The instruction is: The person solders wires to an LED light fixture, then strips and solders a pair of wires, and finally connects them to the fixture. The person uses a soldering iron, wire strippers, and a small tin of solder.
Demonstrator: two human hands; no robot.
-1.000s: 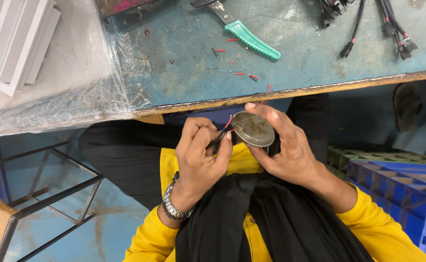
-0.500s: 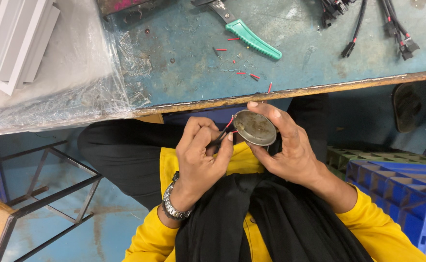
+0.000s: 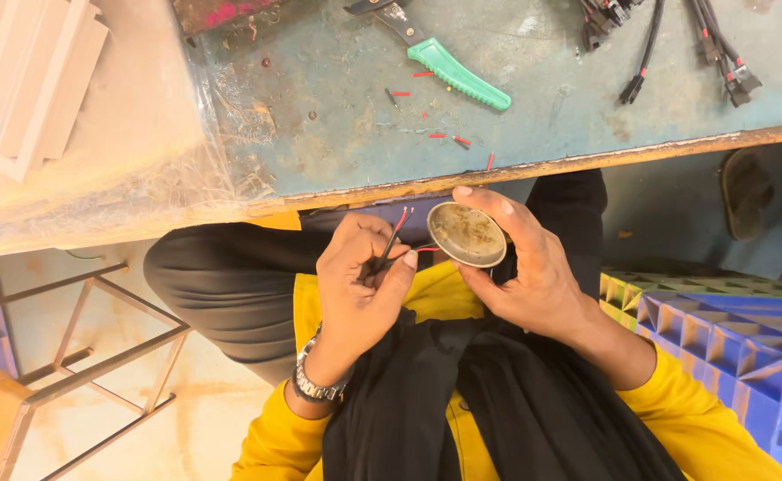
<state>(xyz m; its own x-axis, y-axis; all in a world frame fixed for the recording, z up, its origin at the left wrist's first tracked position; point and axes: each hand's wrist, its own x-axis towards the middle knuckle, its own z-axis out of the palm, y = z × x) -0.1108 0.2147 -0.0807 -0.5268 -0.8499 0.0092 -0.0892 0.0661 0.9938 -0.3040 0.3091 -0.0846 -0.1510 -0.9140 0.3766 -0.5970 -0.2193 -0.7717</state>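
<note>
"What do the hands hold?"

"The right hand [image 3: 533,276] grips a round metal disc [image 3: 467,234] with its fingers around the rim. The left hand [image 3: 360,285] pinches thin red and black wires [image 3: 393,239] just beside the disc."

"What is up past the hands?"

"A worn blue table [image 3: 337,134]. A green-handled tool [image 3: 458,73] lies there, and black cables [image 3: 676,44] sit far right."

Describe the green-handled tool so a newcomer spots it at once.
On the worn blue-grey workbench, look along its far edge, left of the black cable connectors. The green-handled tool lies there diagonally; its ribbed bright green plastic grip is the only green thing among scattered red wire scraps.
</note>
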